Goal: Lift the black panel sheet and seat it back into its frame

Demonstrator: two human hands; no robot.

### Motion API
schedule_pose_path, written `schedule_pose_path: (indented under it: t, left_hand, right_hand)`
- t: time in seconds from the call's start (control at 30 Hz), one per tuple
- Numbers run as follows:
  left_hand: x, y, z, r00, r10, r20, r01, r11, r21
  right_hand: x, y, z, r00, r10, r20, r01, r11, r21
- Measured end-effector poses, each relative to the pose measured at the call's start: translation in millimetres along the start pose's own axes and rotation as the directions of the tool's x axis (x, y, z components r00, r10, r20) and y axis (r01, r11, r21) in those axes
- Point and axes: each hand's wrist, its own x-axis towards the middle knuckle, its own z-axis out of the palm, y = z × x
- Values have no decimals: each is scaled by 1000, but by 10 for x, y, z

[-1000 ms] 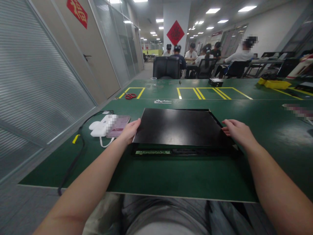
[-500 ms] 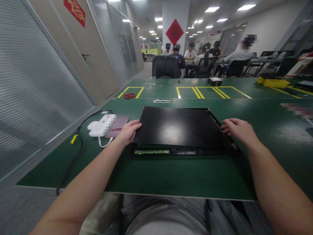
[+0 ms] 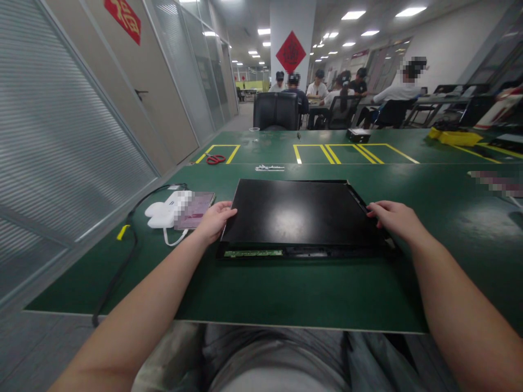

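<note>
A flat black display panel (image 3: 281, 212) lies over a shallow black frame (image 3: 318, 252) on the green table. Along the near side a gap shows between them, with a green circuit strip (image 3: 253, 253) in the frame. My left hand (image 3: 216, 222) is closed on the panel's left edge, thumb on top and fingers outside or below. At the right edge, my right hand (image 3: 390, 219) has its fingers bent and pinched against the panel's rim, beside the frame's side wall; their tips are partly hidden.
Left of the panel lie a phone (image 3: 196, 209), a white device (image 3: 165, 209) and a black cable (image 3: 133, 239). Beyond it are white small parts (image 3: 269, 168), red-handled scissors (image 3: 215, 159) and a black box (image 3: 358, 135). Several people sit at tables farther back.
My right hand has moved slightly left onto the panel's right edge. The panel has dropped a little and lies closer to the frame. My left hand keeps its hold.
</note>
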Motion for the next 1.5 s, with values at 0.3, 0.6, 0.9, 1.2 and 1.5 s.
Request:
schedule_pose_path:
  t: [0.3,0.6,0.9,1.2,1.5]
  left_hand:
    - [20,-22,-45,1000,-15,24,16,999,-35]
    - [22,125,6,990,-136,22,137,989,-57]
    - [-27,151,42,992,-124,-23,124,992,-11]
    - [46,83,-37,988,-155,2,155,985,-70]
    - [34,73,-60,987,-152,60,156,985,-79]
  right_hand:
    - [44,87,48,999,-35,-16,36,998,46]
    - [14,21,11,1000,1,21,-2,1000,25]
    - [30,51,29,1000,15,19,-16,999,42]
    - [111,157,63,1000,3,20,-4,998,66]
    - [134,181,76,1000,-7,22,5,996,87]
